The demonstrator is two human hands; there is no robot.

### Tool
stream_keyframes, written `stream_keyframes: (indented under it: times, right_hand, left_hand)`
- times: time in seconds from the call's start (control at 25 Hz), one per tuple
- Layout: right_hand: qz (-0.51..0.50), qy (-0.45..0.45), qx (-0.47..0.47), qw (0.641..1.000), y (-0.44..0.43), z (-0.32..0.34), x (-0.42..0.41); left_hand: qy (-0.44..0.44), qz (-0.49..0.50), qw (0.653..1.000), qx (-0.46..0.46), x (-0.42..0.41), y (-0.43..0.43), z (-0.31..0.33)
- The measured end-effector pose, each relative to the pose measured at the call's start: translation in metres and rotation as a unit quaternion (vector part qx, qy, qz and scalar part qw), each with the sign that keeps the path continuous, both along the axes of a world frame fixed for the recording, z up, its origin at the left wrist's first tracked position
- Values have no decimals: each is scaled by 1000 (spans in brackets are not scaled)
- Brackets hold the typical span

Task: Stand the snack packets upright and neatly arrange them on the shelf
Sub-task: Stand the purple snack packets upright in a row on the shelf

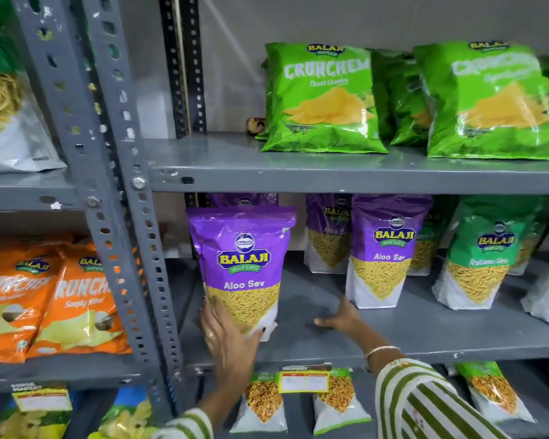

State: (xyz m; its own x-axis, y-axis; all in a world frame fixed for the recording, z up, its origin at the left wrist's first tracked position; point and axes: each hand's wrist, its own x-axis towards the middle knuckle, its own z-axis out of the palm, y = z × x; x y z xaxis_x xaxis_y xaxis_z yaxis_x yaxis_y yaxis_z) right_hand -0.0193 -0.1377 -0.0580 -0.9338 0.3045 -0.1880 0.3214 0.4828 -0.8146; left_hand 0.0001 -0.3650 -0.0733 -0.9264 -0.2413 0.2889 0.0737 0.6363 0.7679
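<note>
— So, which packet is being handled?

— A purple Aloo Sev packet (241, 264), standing upright at the left end of the middle shelf (393, 331), close to the grey slotted upright (130, 217). It has a purple top with the Balaji Wafers badge, a clear pointed window showing thin yellow sev, and a white base.

— And the hands?

— The left hand (229, 337) grasps the packet's lower left corner, fingers wrapped around the base. The right hand (339, 315) is released, fingers spread, resting on bare shelf between that packet and the next purple one. It grips nothing. A bangle sits on that wrist, and both sleeves are striped green and white.

— What stands around it?

— To the right, a second Aloo Sev packet (384, 251) stands upright, with a third one (327, 236) behind it, further back. Another purple top peeks out behind the held packet. Beyond these, a green Ratlami Sev packet (482, 251) stands upright too.

— Other shelves?

— Above, green Crunchem bags (320, 99) lean back in a row. Left of the upright, orange Crunchem bags (61, 299) lean on the neighbouring rack. Below, small clear-windowed snack pouches (263, 403) sit with a yellow price tag (305, 380) on the shelf edge.
</note>
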Motion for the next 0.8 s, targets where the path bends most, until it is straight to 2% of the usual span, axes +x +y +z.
stream_keyframes:
  times: [0.08,0.2,0.28,0.36,0.44,0.52,0.64,0.8]
  right_hand:
    - [-53,1,21,998,46,9,8]
    - [-113,24,24,993,124,14,14]
    - [-120,47,16,992,171,11,9]
    - [-90,58,-12,994,210,8,-4]
    - [-39,85,-55,994,232,-2,-22]
    - [28,94,-103,990,236,-10,-37]
    - [47,90,-139,985,224,-23,-45]
    - [33,90,-141,985,195,-25,-35]
  left_hand:
    - [89,-18,993,-79,20,41,-7]
    - [147,-86,976,-139,20,117,-10]
    - [98,-143,980,-101,1,170,1]
    - [-14,-195,981,-4,-25,219,9]
    - [-96,-211,966,112,-51,250,19]
    - [-146,-200,954,169,-75,266,19]
    - [-187,-159,959,139,-84,264,12]
    - [-182,-140,969,92,-72,238,13]
